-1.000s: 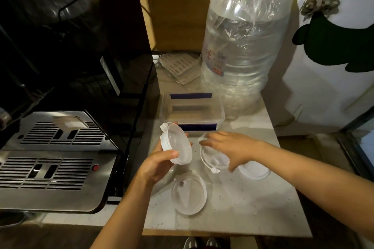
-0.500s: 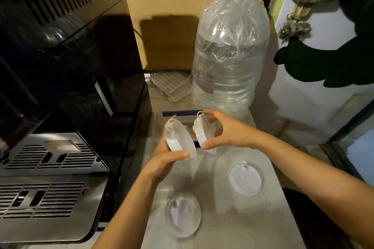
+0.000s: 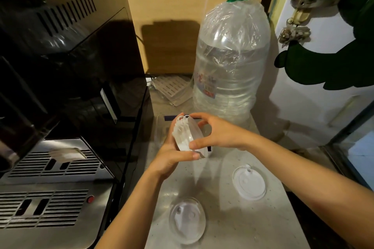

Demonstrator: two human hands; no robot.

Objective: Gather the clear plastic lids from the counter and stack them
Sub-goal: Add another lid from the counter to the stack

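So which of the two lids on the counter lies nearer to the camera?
The domed clear lid in front; the flatter lid lies farther right.

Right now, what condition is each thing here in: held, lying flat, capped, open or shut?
Stacked lids: held on edge above the counter, pressed together between both hands.
Left hand: fingers closed on the stacked lids.
Right hand: fingers closed on the stacked lids.
Near lid: lying loose on the counter.
Right lid: lying flat on the counter.
Water bottle: upright, green cap on, partly full.
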